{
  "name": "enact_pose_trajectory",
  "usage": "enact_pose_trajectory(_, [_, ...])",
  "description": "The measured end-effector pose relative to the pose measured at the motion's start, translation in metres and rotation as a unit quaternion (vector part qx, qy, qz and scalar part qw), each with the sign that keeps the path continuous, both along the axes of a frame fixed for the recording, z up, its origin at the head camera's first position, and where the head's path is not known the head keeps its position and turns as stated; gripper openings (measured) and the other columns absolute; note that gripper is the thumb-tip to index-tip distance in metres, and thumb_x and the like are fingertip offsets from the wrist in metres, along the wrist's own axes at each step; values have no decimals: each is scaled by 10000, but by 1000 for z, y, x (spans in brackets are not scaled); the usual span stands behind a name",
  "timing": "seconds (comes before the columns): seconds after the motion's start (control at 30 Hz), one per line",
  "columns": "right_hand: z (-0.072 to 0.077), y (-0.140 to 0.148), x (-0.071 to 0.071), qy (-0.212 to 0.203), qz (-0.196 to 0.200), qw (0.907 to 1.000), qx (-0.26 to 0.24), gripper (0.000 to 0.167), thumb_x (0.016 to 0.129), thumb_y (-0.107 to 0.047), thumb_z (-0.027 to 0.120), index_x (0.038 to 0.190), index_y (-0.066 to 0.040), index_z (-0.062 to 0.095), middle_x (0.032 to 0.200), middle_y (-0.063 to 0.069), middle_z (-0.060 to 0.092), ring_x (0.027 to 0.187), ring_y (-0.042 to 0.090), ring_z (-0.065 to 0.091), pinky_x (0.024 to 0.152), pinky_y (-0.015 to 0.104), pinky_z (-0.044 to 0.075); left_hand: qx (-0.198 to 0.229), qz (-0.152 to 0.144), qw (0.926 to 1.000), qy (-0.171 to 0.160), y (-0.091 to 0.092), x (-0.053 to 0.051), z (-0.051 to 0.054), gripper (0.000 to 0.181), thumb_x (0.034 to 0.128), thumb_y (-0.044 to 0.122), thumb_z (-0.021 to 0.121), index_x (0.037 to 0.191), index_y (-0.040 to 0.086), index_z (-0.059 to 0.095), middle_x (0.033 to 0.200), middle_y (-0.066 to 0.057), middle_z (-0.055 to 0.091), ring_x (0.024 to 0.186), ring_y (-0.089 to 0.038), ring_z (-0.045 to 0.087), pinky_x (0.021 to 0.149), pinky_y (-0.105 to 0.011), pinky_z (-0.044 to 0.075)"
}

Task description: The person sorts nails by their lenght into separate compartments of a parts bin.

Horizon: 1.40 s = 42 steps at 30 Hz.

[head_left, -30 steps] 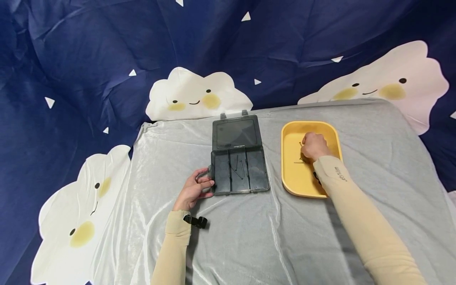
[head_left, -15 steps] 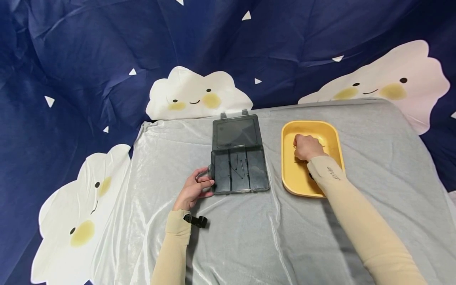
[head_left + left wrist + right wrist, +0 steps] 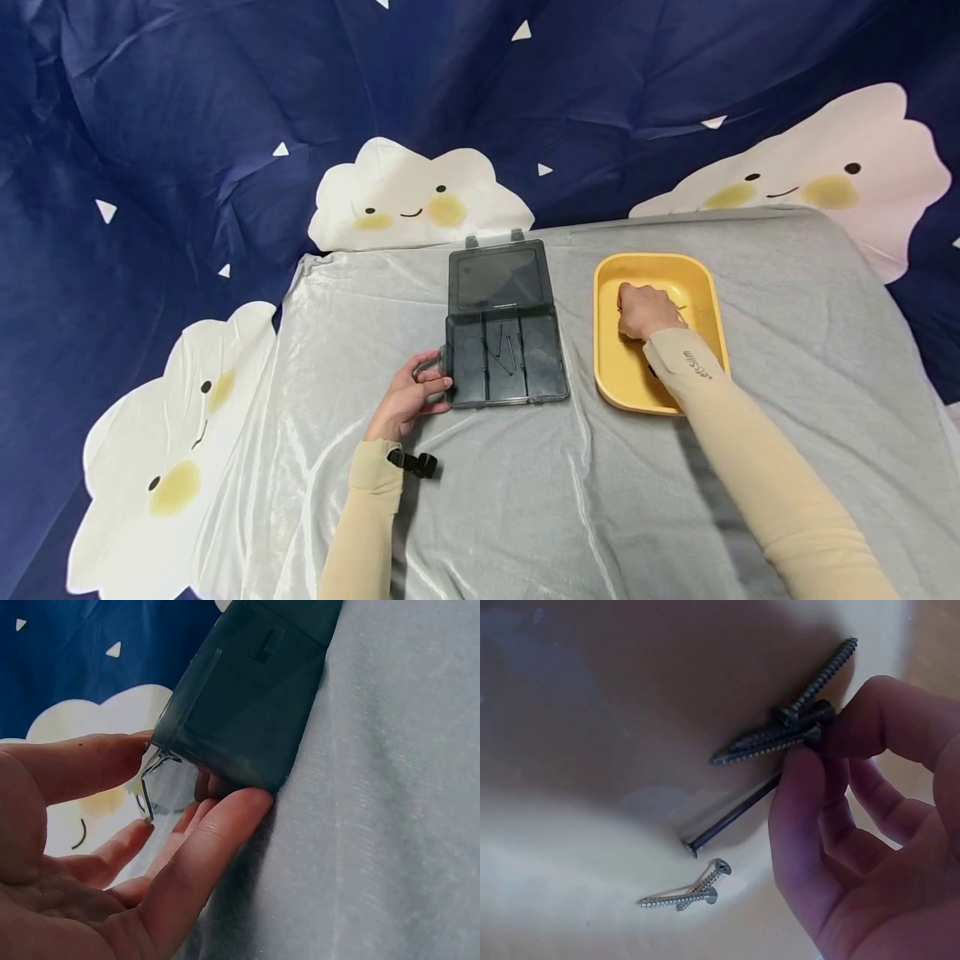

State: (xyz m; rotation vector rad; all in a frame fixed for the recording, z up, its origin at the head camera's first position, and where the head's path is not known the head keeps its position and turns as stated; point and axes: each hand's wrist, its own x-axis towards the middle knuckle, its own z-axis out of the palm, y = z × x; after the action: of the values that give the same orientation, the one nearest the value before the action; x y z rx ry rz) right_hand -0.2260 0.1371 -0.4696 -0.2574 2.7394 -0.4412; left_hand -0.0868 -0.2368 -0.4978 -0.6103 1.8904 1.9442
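Observation:
A dark translucent compartment box [image 3: 467,367] lies with its lid [image 3: 498,277] folded back. Dark nails [image 3: 499,342] are in its middle compartment. My left hand [image 3: 405,400] grips the box's left side; the left wrist view shows its fingers around the corner beside a clear latch [image 3: 161,776]. Inside a yellow tray [image 3: 622,387], my right hand [image 3: 647,312] pinches at the heads of dark screws [image 3: 769,746], thumb and forefinger together there. A nail [image 3: 731,817] runs partly behind the thumb. Two silvery screws [image 3: 701,892] lie apart, lower in the right wrist view.
Wrinkled grey cloth [image 3: 495,500] covers the table, and box and tray stand apart on it. Behind hangs a navy curtain [image 3: 420,75] with cloud prints. A black strap [image 3: 412,463] sits on the left wrist.
The right hand has moved a little leftward inside the tray, then stayed nearly still. The left hand and the box have kept their places.

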Motion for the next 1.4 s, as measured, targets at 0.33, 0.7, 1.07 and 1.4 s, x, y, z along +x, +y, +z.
enact_pose_trajectory(0.33, [-3, 0, 1, 163, 47, 9999, -33, 235, 748, -39, 619, 976, -23, 563, 993, 273, 627, 891, 505, 582, 691, 586, 493, 87, 63, 9999, 22, 1, 0, 2, 652, 860, -25, 671, 1422, 174, 407, 1039, -47, 554, 892, -138, 661, 660, -360, 585])
enact_pose_trajectory(0.7, [0, 3, 2, 114, -123, 9997, -201, 150, 704, -24, 616, 853, -23, 602, 875, 210, 626, 768, 400, 592, 614, 490, 484, 81, 92, 9998, 127, 2, 2, 0, 639, 856, -45, 659, 1414, 145, 412, 1043, -58, 564, 866, -136, 660, 629, -347, 584])
enact_pose_trajectory(1.07, [-1, 6, 0, 114, -178, 9990, -384, 134, 747, -61, 646, 845, -25, 563, 840, 168, 585, 762, 348, 547, 638, 423, 449, 64, 66, 9999, 107, 2, 1, 1, 644, 858, -42, 656, 1421, 144, 405, 1062, -67, 569, 867, -140, 660, 646, -354, 586])
enact_pose_trajectory(1.4, [3, 9, 1, 214, -298, 9980, -507, 148, 762, -109, 650, 821, -57, 524, 821, 153, 544, 795, 348, 529, 669, 420, 431, 56, 55, 9999, 107, 2, 1, 1, 649, 855, -39, 662, 1423, 144, 405, 1065, -66, 573, 882, -134, 659, 645, -355, 586])
